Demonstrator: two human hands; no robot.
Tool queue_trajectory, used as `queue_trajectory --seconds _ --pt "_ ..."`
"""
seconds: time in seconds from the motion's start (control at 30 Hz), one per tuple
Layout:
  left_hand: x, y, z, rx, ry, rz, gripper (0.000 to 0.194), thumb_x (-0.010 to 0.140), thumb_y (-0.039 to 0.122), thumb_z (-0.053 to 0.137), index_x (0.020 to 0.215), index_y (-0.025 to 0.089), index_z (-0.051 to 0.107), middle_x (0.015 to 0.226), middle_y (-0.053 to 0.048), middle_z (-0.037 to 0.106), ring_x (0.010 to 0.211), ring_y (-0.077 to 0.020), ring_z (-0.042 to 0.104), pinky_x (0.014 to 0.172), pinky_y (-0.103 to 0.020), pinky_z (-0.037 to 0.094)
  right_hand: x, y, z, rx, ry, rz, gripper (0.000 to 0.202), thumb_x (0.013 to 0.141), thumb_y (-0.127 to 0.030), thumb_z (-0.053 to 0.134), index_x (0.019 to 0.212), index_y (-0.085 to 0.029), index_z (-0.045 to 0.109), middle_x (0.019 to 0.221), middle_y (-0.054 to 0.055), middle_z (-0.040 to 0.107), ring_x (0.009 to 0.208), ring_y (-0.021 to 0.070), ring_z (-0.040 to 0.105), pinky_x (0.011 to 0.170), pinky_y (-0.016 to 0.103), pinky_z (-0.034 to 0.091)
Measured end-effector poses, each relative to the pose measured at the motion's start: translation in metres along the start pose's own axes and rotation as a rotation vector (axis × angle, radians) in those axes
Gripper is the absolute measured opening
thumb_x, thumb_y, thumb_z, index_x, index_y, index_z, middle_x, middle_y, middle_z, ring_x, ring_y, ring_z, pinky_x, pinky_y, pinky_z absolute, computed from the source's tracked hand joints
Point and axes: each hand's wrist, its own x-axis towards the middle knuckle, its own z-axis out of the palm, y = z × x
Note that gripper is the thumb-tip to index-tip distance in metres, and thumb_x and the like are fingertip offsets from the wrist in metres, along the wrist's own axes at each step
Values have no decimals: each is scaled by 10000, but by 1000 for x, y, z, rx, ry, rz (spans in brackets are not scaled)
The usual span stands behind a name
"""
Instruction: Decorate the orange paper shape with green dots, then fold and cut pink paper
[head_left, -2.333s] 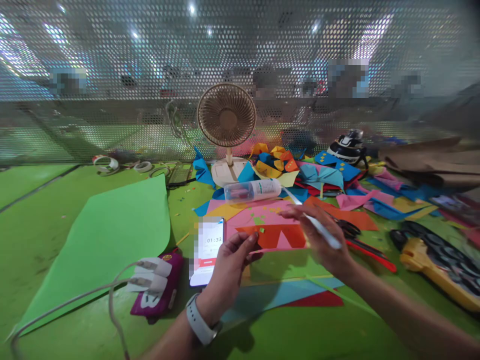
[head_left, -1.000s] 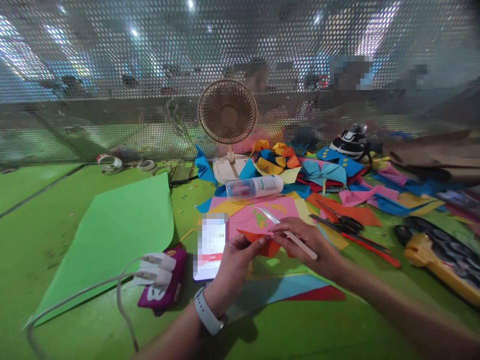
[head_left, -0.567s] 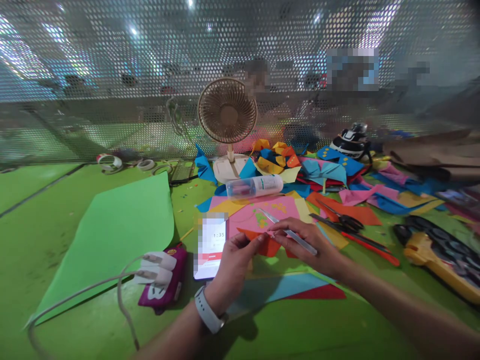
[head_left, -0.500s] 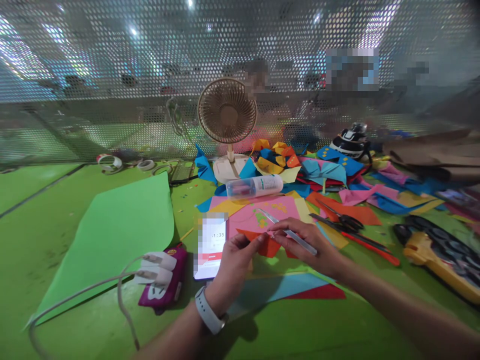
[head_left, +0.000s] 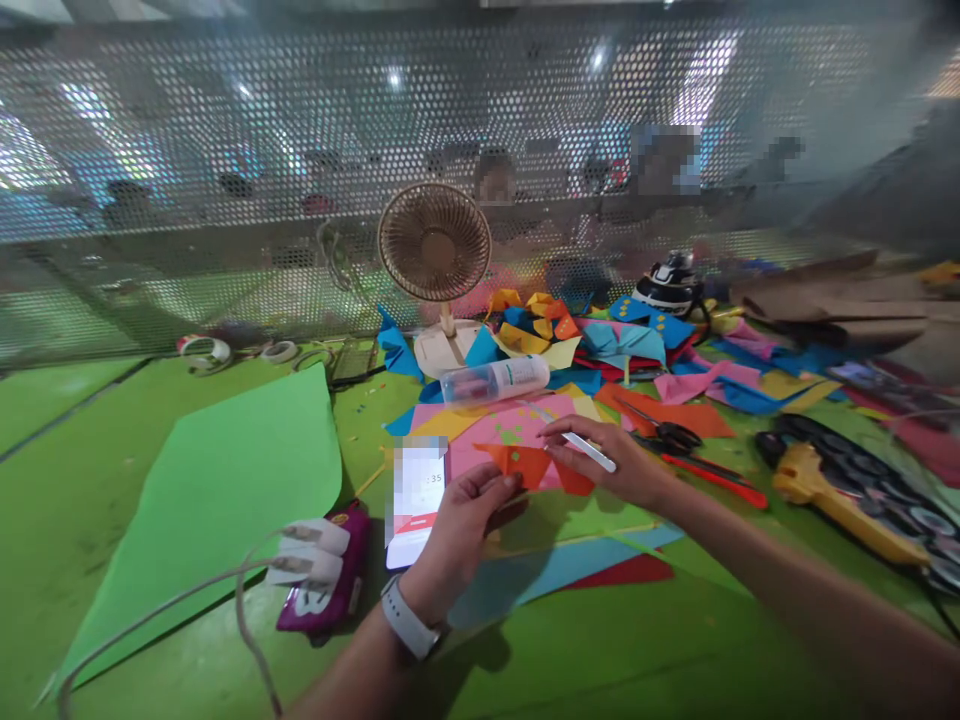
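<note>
- Well, at far left a large green sheet [head_left: 217,480] lies on the green table [head_left: 630,660]
- Next comes a purple case [head_left: 349,560] with white plugs [head_left: 311,545] against it, then a lit phone [head_left: 420,490] beside the left wrist
- The left hand [head_left: 472,515] pinches the left part of a folded orange paper [head_left: 529,467] between thumb and fingers, a green square [head_left: 515,456] showing on it
- Behind that paper, small green bits [head_left: 510,433] lie on a pink sheet [head_left: 559,405]
- The right hand [head_left: 611,455] grips a slim white tool [head_left: 592,453]; its tip is blurred, apparently near those bits
- Farther right, scissors [head_left: 675,436] lie near a red-handled cutter [head_left: 720,482]
</note>
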Motion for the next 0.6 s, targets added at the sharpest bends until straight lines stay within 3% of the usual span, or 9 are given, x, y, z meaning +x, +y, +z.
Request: queue_trajectory --seconds 0.2,0.33,0.47,0.6 --pt "2 3 -1 -75 101 76 185 670 207 803 770 167 653 852 -14 726 831 -160 684 764 -290 562 -13 28 -28 -460 -42 -261 280 928 -177 418 1089 -198 646 957 102 708 936 225 638 814 388 507" --pt "0 6 1 -68 113 103 188 683 213 793 800 168 654 849 -9 723 815 -155 688 729 -266 560 -33 52 -29 -589 -89 -345 311 899 -109 431 1114 -184 643 966 112 709 961 224 639 848 405 513" --pt "0 7 1 -95 120 114 203 660 210 807 784 170 652 846 -11 724 801 -154 691 725 -261 556 -51 55 -27 -682 -94 -354 469 832 -17 406 1219 -199 598 1096 100 688 1044 215 617 932 430 489" --pt "2 7 0 -114 151 111 215 642 223 818 788 171 670 863 -24 727 812 -159 685 739 -280 556 -82 54 -55 -799 -14 -223 457 866 -84 403 1280 -207 550 1203 80 649 1135 215 576 973 416 465"
